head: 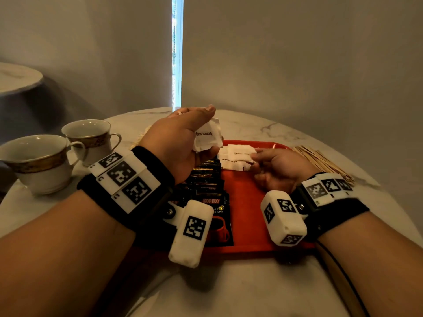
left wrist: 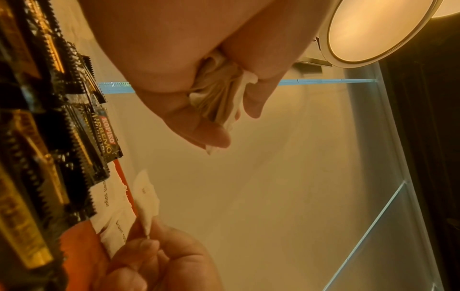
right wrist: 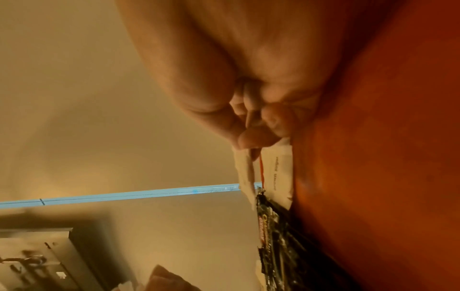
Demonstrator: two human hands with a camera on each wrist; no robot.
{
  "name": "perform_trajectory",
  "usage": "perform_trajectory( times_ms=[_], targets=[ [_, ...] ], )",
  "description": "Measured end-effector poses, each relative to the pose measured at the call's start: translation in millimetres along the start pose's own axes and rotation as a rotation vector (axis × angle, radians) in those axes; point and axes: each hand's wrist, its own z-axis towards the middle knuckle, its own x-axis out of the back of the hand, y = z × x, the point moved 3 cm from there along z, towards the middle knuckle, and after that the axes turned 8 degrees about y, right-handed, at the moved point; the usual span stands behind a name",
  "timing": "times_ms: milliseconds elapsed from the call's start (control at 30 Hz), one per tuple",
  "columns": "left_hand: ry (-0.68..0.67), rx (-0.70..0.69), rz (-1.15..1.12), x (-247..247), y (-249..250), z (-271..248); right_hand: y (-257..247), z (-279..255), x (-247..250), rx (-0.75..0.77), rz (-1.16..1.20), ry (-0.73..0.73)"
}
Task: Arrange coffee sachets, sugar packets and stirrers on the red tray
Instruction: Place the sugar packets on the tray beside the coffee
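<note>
Marble table (head: pixel 263 124); sugar packet (head: pixel 240 153) between fingers (head: pixel 259 156)

Glossy foil coffee sachets (head: pixel 206 179), matt paper sugar packets (head: pixel 240 153), wooden stirrers (head: pixel 320 161).

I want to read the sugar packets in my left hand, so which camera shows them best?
The head view: the left hand holds the sugar packets facing the camera, print visible though upside down. The left wrist view shows only their bunched edges between the fingers. The right wrist view doesn't show them.
</note>
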Motion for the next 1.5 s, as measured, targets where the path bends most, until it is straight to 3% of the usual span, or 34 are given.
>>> perform_trajectory(
  times_ms=[433, 1267, 1500],
  targets=[
    [0.001, 0.019, 0.003, -1.0, -1.4, -0.6, 3.3, -3.8, -5.9, 0.019, -0.248, 0.059],
    [-0.02, 0.082, -0.112, -2.3, -0.8, -3.0, -2.1, -13.8, -6.5, 0.141, -0.291, 0.143],
    [-0.02, 0.085, -0.131, -6.0, -1.2, -5.4, 2.3, -14.6, -13.2, 0.077, -0.231, 0.051]
  ],
)
